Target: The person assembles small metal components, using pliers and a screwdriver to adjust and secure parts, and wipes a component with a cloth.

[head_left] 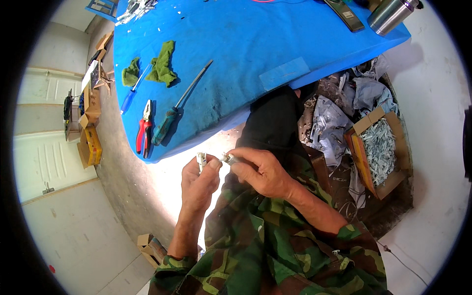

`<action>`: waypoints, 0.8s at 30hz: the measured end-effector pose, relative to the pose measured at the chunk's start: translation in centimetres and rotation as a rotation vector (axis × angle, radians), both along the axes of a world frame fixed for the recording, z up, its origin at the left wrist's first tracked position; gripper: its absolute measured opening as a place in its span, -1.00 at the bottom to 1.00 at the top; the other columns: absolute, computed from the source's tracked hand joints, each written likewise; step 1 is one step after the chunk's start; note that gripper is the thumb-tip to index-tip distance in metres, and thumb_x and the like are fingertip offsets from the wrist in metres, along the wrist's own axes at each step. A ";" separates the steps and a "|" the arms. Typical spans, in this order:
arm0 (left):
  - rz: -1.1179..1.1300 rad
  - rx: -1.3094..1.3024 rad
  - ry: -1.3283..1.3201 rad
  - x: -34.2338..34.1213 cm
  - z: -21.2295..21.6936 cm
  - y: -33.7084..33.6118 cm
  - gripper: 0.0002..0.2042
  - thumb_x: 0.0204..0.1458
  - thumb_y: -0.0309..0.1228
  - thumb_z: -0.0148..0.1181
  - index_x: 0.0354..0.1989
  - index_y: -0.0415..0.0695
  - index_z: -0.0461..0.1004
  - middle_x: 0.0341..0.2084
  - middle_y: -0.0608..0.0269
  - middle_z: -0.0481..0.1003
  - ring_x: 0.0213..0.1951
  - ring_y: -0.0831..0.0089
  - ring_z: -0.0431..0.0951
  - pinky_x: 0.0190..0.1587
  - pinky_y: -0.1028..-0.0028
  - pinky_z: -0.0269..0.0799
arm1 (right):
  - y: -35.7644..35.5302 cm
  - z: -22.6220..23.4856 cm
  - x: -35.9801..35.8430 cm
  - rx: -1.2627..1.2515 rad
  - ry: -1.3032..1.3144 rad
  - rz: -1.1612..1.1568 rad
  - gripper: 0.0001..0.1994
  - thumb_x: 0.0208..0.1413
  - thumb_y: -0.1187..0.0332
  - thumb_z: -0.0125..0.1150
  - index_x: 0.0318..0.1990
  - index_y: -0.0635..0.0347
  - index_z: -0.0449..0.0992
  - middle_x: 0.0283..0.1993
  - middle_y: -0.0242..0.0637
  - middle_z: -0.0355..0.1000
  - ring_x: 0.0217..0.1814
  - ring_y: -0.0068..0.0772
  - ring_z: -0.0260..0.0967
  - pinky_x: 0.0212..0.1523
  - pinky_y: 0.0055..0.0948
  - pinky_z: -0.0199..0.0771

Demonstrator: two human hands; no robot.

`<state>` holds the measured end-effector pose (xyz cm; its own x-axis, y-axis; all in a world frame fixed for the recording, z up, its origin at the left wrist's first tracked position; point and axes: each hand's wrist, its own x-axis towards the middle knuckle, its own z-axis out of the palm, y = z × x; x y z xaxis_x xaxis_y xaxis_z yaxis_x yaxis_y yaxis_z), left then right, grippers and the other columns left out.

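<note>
Camouflage jacket [231, 265] nearest | left fingers [213, 166] pinch white plastic piece [201, 158], right fingers [251, 155] pinch small pale part [230, 159], near side of counter [231, 42] | parts apart: handling seemingly unfinished | combination pliers [144, 132] lying left, unheld

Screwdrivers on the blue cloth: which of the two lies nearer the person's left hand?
The teal-handled screwdriver, just right of the pliers; the blue-handled screwdriver lies farther from the left hand, beside a green rag.
</note>
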<state>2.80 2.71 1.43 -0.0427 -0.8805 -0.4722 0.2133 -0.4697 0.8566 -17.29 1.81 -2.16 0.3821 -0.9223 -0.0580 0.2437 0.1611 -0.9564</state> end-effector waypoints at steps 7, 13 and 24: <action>0.030 -0.017 -0.181 -1.3 0.3 0.1 -0.81 0.31 -0.36 0.27 -0.22 -0.27 0.54 -0.59 0.50 0.39 -0.62 0.76 0.21 -0.58 0.63 0.04 | -0.1 -0.1 -0.3 0.083 -0.028 0.059 -0.75 0.48 0.31 0.13 0.07 0.35 0.54 -0.35 -0.52 0.39 -0.39 -0.72 0.25 -0.37 -0.56 0.34; 0.012 -0.019 -0.246 -1.7 0.4 -0.4 -0.79 0.38 -0.31 0.20 -0.24 -0.21 0.51 -0.66 0.51 0.31 -0.68 0.77 0.16 -0.63 0.63 -0.01 | -0.1 0.0 -0.4 0.159 -0.087 0.059 -0.72 0.48 0.30 0.14 0.11 0.37 0.53 -0.32 -0.51 0.42 -0.36 -0.71 0.28 -0.34 -0.56 0.36; 0.060 -0.045 -0.154 -1.3 -0.5 -0.3 -0.77 0.36 -0.29 0.21 -0.15 -0.25 0.56 -0.66 0.51 0.29 -0.66 0.75 0.15 -0.61 0.61 -0.05 | -2.5 3.6 -6.2 -0.529 0.301 -0.584 -0.68 0.19 0.54 0.40 0.11 0.26 0.63 0.11 -0.08 0.56 -0.02 -0.30 0.57 -0.13 -0.46 0.57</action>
<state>1.48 2.40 0.95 0.0806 -0.8997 -0.4291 0.1048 -0.4205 0.9012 -23.44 -0.68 1.44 -0.1279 -0.9012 0.4140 -0.1290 -0.3988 -0.9079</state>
